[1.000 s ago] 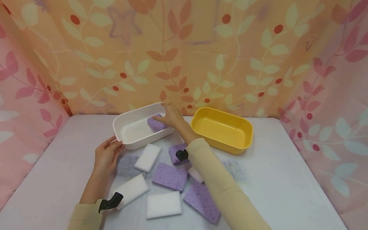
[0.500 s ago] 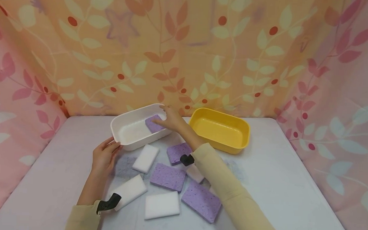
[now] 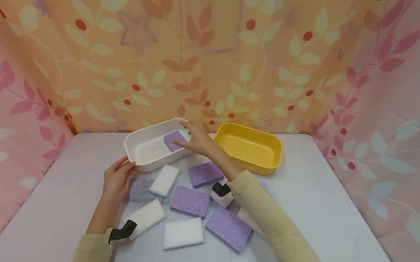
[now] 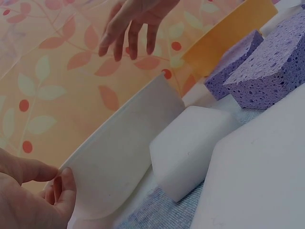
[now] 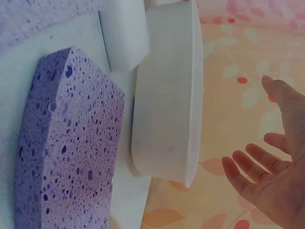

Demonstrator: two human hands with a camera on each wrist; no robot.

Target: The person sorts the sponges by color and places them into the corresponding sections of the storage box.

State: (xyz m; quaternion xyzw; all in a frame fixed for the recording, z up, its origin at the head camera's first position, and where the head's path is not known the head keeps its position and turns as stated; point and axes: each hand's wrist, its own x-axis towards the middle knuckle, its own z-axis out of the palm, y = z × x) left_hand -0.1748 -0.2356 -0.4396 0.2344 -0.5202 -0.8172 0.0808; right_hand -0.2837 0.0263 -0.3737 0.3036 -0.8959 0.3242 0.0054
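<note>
A white plastic tub [image 3: 148, 164] stands at the back left of the table, with one purple sponge [image 3: 173, 140] lying in its right half. My left hand [image 3: 117, 179] pinches the tub's near left rim between thumb and fingers, as the left wrist view also shows. My right hand [image 3: 199, 140] hovers over the tub's right end with fingers spread and nothing between them; in the right wrist view the palm is bare. In front of the tub lie several purple sponges [image 3: 190, 201] and several white sponges [image 3: 183, 234], all flat on the table.
A yellow tub [image 3: 254, 165] stands at the back right, right of the white one. Pale sponges [image 3: 222, 198] lie partly under my right sleeve [image 3: 273, 216]. A patterned curtain [image 3: 213, 60] closes off the back and sides of the white-covered table [image 3: 319, 214].
My right hand has let go of the purple sponge, which now lies in the white tub, and has drawn slightly up and back. The left hand keeps its place on the rim.
</note>
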